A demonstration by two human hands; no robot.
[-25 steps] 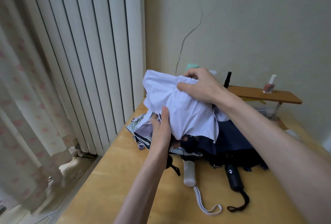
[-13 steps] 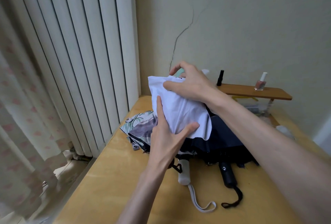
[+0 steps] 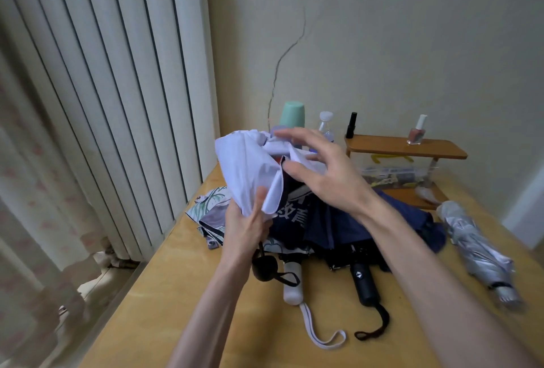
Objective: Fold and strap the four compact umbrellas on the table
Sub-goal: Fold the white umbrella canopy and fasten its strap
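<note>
- Soft, rather dim daylight comes through the vertical blinds (image 3: 117,103) on the left; the wall (image 3: 412,58) is evenly lit, with no glare.
- Shadows on the counter (image 3: 235,323) are faint and diffuse.
- The right hand (image 3: 323,173) is motion-blurred (its fingers most), as is the silver umbrella (image 3: 477,253).
- Wide-angle distortion bends the blinds' lines; the curtain (image 3: 29,220) at the left edge looks soft.

The silver umbrella (image 3: 477,247), at 3 o'clock from the pile, is blurry, and its handle end is just a smear. The leafy umbrella (image 3: 212,206) at 9 o'clock is mostly hidden under the white umbrella (image 3: 244,167) and the dark blue umbrella (image 3: 338,220). The left hand (image 3: 244,229) covers the white one's stick. The right hand (image 3: 326,173) has blurry fingertips. Both arms are cut off at 6 o'clock. The things in the clear box (image 3: 391,173) are too small to tell.
</note>
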